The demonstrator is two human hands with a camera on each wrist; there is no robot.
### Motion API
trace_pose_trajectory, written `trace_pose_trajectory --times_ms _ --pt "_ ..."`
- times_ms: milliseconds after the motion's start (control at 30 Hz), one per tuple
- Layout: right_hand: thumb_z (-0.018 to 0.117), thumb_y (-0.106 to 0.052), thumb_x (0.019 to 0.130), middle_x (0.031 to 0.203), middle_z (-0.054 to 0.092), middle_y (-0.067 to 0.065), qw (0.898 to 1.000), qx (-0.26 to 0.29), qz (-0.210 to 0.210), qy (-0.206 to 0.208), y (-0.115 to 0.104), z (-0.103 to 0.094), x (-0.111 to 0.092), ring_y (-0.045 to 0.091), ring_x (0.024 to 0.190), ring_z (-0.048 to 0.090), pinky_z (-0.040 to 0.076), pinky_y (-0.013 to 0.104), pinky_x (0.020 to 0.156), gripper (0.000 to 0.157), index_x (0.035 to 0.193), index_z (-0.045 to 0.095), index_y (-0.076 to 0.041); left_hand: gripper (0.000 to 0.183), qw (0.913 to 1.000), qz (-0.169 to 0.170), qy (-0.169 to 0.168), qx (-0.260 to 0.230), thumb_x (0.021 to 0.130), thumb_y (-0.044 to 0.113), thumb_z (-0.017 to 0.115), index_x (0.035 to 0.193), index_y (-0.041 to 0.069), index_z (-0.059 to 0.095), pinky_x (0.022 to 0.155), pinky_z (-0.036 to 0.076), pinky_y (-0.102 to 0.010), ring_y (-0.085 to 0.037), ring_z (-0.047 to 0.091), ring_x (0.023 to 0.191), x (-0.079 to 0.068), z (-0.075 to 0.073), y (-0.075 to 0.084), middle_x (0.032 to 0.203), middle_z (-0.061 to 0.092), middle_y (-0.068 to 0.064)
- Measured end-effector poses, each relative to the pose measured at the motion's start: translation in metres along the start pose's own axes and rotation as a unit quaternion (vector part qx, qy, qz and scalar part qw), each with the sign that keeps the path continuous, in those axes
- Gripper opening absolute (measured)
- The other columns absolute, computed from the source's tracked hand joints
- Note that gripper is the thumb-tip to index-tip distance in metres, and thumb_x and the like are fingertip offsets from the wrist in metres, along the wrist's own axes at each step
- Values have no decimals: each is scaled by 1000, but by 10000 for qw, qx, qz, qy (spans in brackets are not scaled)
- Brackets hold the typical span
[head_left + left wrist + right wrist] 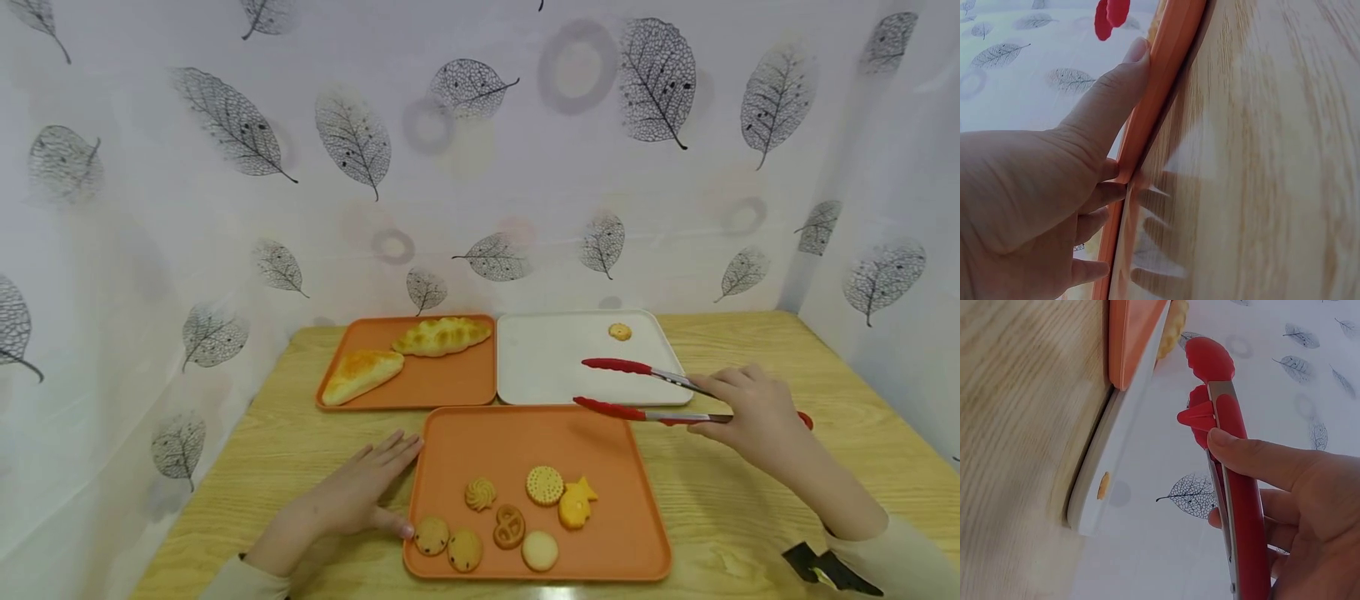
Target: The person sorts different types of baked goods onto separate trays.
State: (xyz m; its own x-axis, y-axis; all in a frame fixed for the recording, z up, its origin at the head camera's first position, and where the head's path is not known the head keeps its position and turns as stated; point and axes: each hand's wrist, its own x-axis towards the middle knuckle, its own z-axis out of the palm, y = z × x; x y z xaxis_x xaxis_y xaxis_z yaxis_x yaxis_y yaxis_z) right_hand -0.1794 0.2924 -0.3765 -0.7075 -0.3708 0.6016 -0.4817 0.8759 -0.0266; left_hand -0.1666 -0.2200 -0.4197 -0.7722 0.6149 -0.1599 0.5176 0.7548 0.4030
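My right hand [757,412] grips red-tipped metal tongs [1241,487], thumb on one arm and fingers round the other. The tongs' two tips are spread apart with nothing between them, above the front orange tray [480,442] and the white tray [540,358]. My left hand [352,487] lies at the front orange tray's left edge with fingers extended, and its thumb [1113,87] touches the rim. Several cookies sit on this tray, among them a pretzel [509,527], a fish-shaped cookie [576,505], a swirl cookie [480,494] and a round dotted cookie [544,485].
A small cookie [619,332] lies at the back right of the white tray. Beside it, the back orange tray [442,387] holds a braided bread [442,337] and a triangular bread [362,375]. A leaf-patterned curtain [480,167] surrounds the wooden table [750,500].
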Motion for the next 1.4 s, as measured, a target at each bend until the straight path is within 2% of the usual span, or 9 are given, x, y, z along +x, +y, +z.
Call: trace_pose_trajectory --times_ms 200,433,600,800,1033,1400 --pt "92 -23 43 90 70 5 9995 116 -267 -93 -7 -4 -13 28 83 56 36 37 59 65 104 75 -9 113 9991 73 109 411 73 73 60 155 6 23 115 18 -68 -39 13 151 2 1 -2 161 24 -15" --pt "92 -27 41 91 68 -5 9967 340 -698 -252 -5 -12 -24 14 86 52 36 31 62 71 108 74 -15 114 9970 109 255 728 70 77 58 154 6 27 115 20 -67 -38 15 151 4 1 -3 161 27 -14" --pt "92 -32 40 95 68 -9 9924 512 -1033 -440 1 -14 -31 10 89 52 36 31 65 74 111 73 -19 115 9958 89 292 863 69 78 57 154 7 28 114 22 -67 -37 16 151 4 1 -3 160 28 -14" --pt "92 -36 42 97 67 -13 9849 744 -1443 -600 5 -11 -34 6 90 52 42 30 65 75 112 72 -20 115 9955 83 323 883 69 78 57 154 6 28 115 22 -66 -37 17 151 3 1 -2 160 29 -14" --pt "91 -38 46 98 66 -14 9810 784 -1437 -1045 5 -10 -36 5 91 50 36 28 65 72 114 72 -21 114 9966 66 264 772 70 77 57 154 6 27 115 21 -65 -37 16 151 3 1 -1 160 28 -14" --pt "90 -38 54 97 66 -14 9725 1032 -1657 -1272 3 -8 -33 3 90 49 36 26 63 61 111 73 -20 115 9970 34 260 722 70 78 57 155 8 26 116 22 -64 -36 16 151 3 4 -3 161 28 -12"
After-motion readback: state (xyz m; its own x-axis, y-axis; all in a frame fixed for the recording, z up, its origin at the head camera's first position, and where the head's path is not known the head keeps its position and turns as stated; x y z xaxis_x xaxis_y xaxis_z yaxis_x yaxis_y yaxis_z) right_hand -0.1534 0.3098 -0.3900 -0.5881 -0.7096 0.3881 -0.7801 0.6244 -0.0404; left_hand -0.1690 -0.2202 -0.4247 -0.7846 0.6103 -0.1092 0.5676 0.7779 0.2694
